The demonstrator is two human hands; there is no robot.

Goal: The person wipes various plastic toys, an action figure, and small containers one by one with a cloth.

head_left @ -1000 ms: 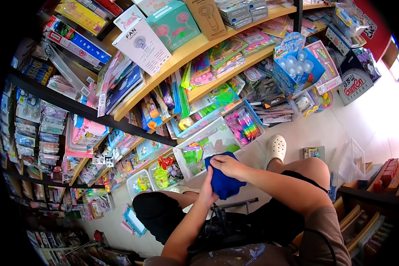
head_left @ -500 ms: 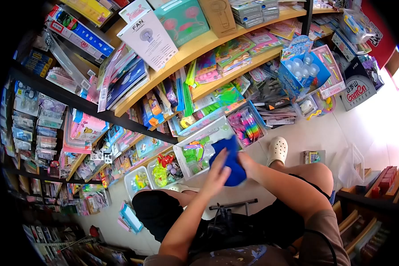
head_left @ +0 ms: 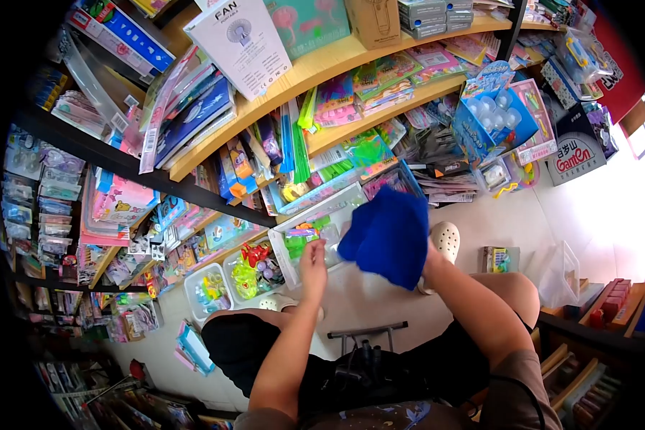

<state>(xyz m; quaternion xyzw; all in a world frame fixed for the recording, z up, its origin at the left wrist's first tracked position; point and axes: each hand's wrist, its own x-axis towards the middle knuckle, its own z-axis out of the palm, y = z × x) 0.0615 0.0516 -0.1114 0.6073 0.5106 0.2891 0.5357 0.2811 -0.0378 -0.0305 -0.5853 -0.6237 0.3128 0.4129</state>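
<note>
A deep blue cloth (head_left: 388, 236) hangs spread out from my right hand (head_left: 435, 264), which grips it by its right edge. To the left and apart from the cloth, my left hand (head_left: 313, 266) is closed with its fingers curled together. Whether anything small is in them I cannot make out. Just beyond its fingertips is a white bin (head_left: 351, 197) with green and colourful packaged toys (head_left: 299, 240). The cloth hides part of that bin and of the bin beside it.
Shelves (head_left: 315, 68) packed with boxes and stationery curve across the front. Small tubs of toys (head_left: 209, 290) stand on the floor at left. A blue display box (head_left: 491, 122) and a Ganten carton (head_left: 579, 154) are at right. A clear plastic container (head_left: 559, 276) sits near my knee.
The blue cloth, bunched between both hands before, is now spread wider and held by my right hand alone. My left hand has come away from it to the left.
</note>
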